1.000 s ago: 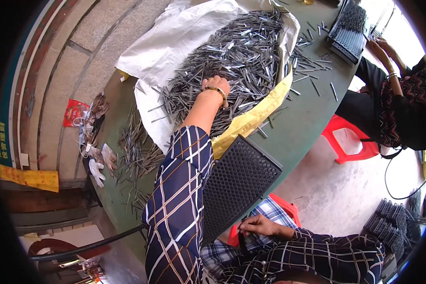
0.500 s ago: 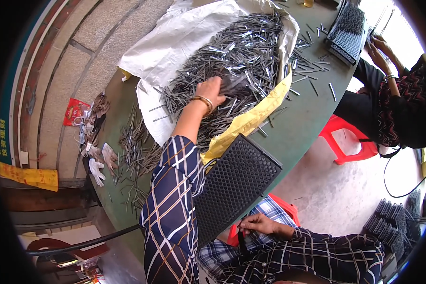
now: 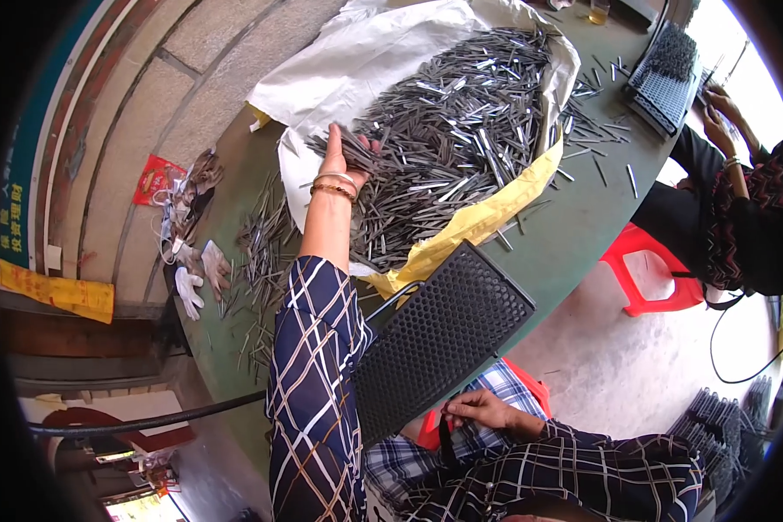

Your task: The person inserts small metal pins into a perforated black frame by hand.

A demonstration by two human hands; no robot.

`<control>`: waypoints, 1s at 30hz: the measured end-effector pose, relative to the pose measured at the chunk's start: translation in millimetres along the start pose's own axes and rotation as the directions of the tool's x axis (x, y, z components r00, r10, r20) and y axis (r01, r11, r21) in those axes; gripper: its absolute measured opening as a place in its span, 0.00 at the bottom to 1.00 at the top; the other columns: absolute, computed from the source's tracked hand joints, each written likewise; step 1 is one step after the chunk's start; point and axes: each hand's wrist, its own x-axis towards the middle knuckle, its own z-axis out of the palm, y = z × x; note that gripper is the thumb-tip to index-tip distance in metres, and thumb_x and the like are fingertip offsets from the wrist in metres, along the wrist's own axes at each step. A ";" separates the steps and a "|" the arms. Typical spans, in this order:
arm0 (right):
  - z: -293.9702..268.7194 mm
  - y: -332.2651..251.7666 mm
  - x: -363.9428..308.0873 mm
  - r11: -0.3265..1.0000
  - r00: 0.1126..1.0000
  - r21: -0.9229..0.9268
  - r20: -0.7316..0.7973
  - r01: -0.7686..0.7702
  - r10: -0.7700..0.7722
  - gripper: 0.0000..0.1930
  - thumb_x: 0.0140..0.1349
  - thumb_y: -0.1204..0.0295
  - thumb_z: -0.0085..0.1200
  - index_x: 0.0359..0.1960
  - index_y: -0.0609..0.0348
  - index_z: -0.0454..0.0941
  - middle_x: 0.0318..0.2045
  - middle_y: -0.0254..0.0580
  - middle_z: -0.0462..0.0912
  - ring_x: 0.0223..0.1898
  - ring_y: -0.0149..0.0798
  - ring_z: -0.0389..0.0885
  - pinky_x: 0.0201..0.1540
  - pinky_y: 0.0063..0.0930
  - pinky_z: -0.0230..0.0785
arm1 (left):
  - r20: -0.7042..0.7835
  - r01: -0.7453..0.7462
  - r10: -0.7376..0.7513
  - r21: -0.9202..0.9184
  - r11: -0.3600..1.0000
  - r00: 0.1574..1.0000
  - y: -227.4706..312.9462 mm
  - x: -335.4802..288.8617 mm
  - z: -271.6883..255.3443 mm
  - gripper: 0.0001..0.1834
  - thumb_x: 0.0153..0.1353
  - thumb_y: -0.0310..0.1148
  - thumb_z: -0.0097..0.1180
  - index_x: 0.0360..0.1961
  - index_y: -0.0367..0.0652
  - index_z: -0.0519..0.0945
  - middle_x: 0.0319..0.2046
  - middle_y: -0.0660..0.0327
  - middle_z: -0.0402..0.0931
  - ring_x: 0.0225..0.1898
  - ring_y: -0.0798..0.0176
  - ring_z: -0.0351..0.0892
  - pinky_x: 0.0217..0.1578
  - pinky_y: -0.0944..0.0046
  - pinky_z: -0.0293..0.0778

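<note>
My left hand (image 3: 346, 158) is turned palm up, cupped around a bunch of thin grey metal pins (image 3: 357, 148). It hovers over the left side of a big heap of similar pins (image 3: 461, 113), which lies on an opened white-and-yellow sack (image 3: 322, 74). Below the heap rests a black perforated tray (image 3: 444, 339) with rows of round holes, tilted toward me at the table's edge. My right hand (image 3: 483, 409) is near my lap, thumb and fingers closed on a black strap (image 3: 447, 442).
Loose pins (image 3: 265, 252) and dirty work gloves (image 3: 189, 291) lie on the green table (image 3: 574, 230) at left. A co-worker's hands (image 3: 720, 117) are by another pin-filled tray (image 3: 665, 74). A red stool (image 3: 648, 270) stands on the floor at right; a black cable (image 3: 148, 426) crosses lower left.
My left hand has come out of the middle of the heap to its left side and turned palm up with pins in it. My right hand stays put. The view has shifted slightly.
</note>
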 end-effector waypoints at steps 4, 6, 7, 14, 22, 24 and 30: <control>1.6 3.2 3.4 1.000 1.000 -0.009 0.001 -0.007 0.007 0.14 0.65 0.65 0.49 0.42 0.63 0.78 0.32 0.34 0.81 0.31 0.25 0.77 0.36 0.19 0.72 | 0.013 0.045 -0.046 0.051 0.998 0.999 5.5 -14.6 0.7 0.20 0.47 0.42 0.70 0.31 0.44 0.72 0.20 0.63 0.72 0.25 0.64 0.73 0.32 0.59 0.78; 4.9 3.2 4.7 0.999 0.999 -0.023 0.016 -0.038 0.039 0.14 0.65 0.65 0.50 0.42 0.63 0.78 0.32 0.34 0.81 0.31 0.25 0.77 0.35 0.19 0.71 | 0.062 0.043 -0.047 0.071 0.997 0.997 15.3 -16.7 -8.0 0.13 0.48 0.30 0.68 0.27 0.42 0.72 0.22 0.62 0.74 0.21 0.65 0.72 0.28 0.61 0.75; 3.8 3.5 5.2 0.999 0.999 -0.011 0.005 -0.046 0.046 0.13 0.65 0.65 0.50 0.42 0.63 0.78 0.32 0.33 0.81 0.31 0.25 0.77 0.35 0.19 0.71 | 0.076 0.059 -0.061 0.030 0.998 0.995 12.0 -21.9 -2.1 0.12 0.49 0.28 0.66 0.29 0.41 0.73 0.23 0.63 0.74 0.20 0.66 0.72 0.27 0.62 0.75; 11.9 0.8 6.8 0.998 0.998 -0.043 0.028 -0.050 0.051 0.12 0.65 0.66 0.51 0.40 0.61 0.79 0.32 0.32 0.81 0.32 0.24 0.76 0.38 0.20 0.70 | 0.224 -0.106 0.110 -0.027 0.994 0.968 24.9 -52.1 5.0 0.06 0.55 0.30 0.60 0.32 0.41 0.76 0.24 0.63 0.75 0.24 0.64 0.74 0.27 0.64 0.74; 25.1 2.4 -1.2 0.962 0.991 -0.245 0.076 0.125 -0.110 0.13 0.64 0.66 0.51 0.41 0.63 0.79 0.33 0.36 0.82 0.35 0.29 0.78 0.41 0.24 0.71 | 0.108 -0.187 0.197 -0.090 0.978 0.975 35.4 -98.7 2.5 0.06 0.54 0.28 0.61 0.30 0.43 0.75 0.26 0.65 0.77 0.29 0.67 0.76 0.36 0.62 0.76; 38.9 -28.4 -21.0 0.842 0.963 -0.505 0.265 0.189 -0.057 0.12 0.63 0.67 0.53 0.40 0.63 0.80 0.34 0.40 0.82 0.38 0.33 0.79 0.44 0.28 0.71 | 0.052 -0.231 0.238 -0.102 0.967 0.970 33.5 -121.4 4.4 0.06 0.56 0.30 0.60 0.30 0.42 0.75 0.26 0.63 0.75 0.27 0.64 0.74 0.30 0.63 0.76; 72.1 -162.2 -52.8 0.485 0.638 -0.625 0.028 0.612 -0.770 0.08 0.62 0.73 0.51 0.30 0.65 0.78 0.28 0.39 0.77 0.29 0.31 0.73 0.33 0.23 0.66 | 0.286 -0.068 0.095 -0.104 0.992 0.953 12.5 -215.7 -4.4 0.06 0.57 0.31 0.59 0.30 0.43 0.75 0.27 0.65 0.74 0.30 0.67 0.74 0.36 0.65 0.77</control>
